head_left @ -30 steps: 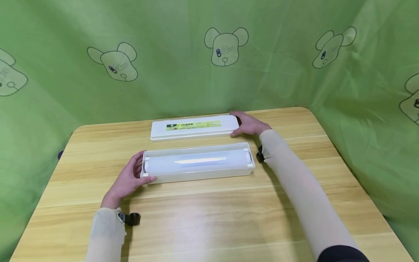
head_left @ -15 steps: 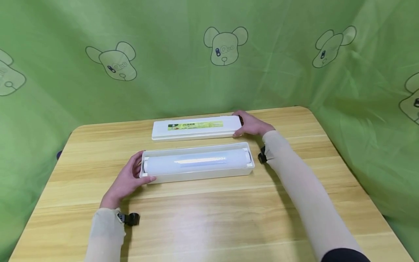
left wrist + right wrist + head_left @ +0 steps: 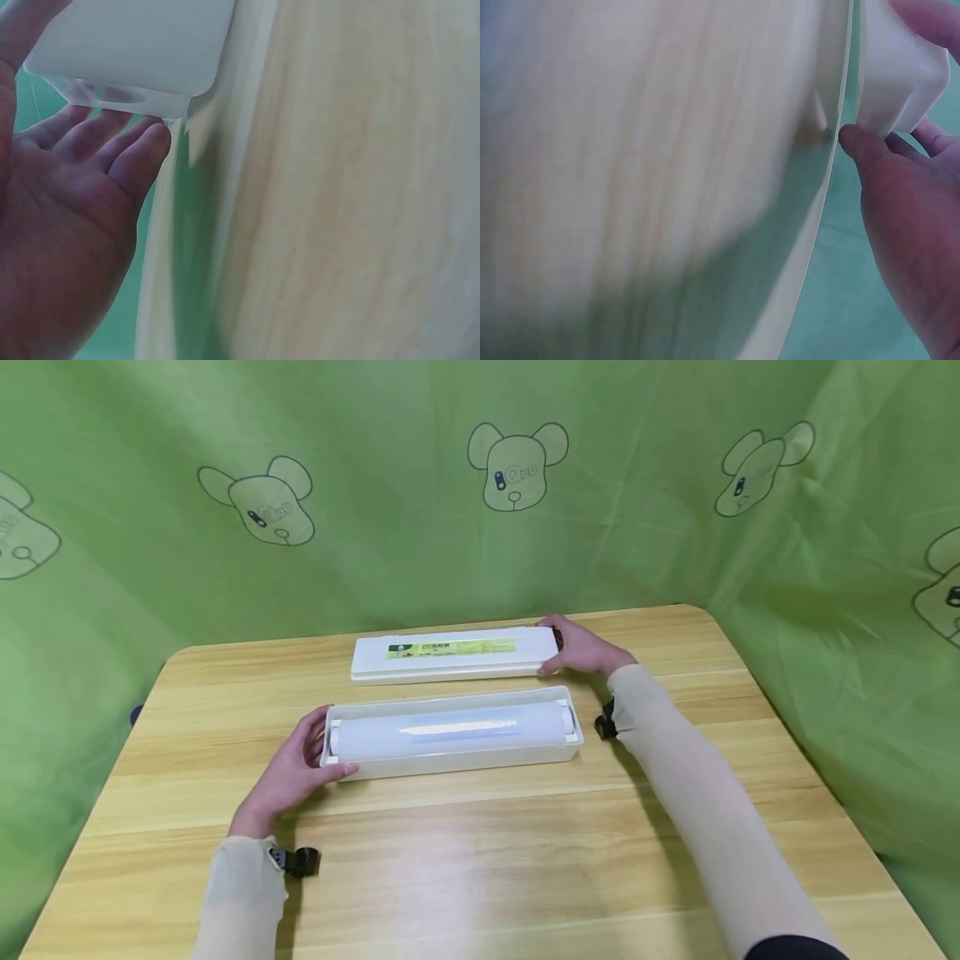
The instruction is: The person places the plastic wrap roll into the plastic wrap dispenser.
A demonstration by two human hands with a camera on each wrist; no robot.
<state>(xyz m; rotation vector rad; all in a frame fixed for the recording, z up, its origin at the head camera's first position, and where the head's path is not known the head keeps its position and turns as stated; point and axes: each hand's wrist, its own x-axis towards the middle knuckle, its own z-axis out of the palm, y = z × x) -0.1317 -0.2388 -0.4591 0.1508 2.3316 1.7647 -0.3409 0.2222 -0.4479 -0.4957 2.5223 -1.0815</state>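
A long white box point(image 3: 465, 763) lies on the table, holding a roll of clear plastic film point(image 3: 450, 733). At its left end my left hand point(image 3: 291, 770) grips it, thumb along the near wall and fingers behind the end. Behind the box is a matching white lid point(image 3: 450, 668) with a green and yellow label. My right hand point(image 3: 587, 648) holds the lid's right end, thumb on the near edge and fingers at the far side. In the left wrist view, fingertips touch under the box's end point(image 3: 135, 45). The right wrist view shows the lid's corner point(image 3: 896, 67) between thumb and fingers.
The wooden table point(image 3: 465, 868) has rounded far corners. A green curtain point(image 3: 405, 543) printed with bear heads hangs round its back and sides. Each wrist wears a black strapped device; the left device point(image 3: 300, 862) and right device point(image 3: 604, 720) stick out toward the table.
The lid has slid slightly to the right with my right hand holding its end. My left hand and the box with the roll stay in place.
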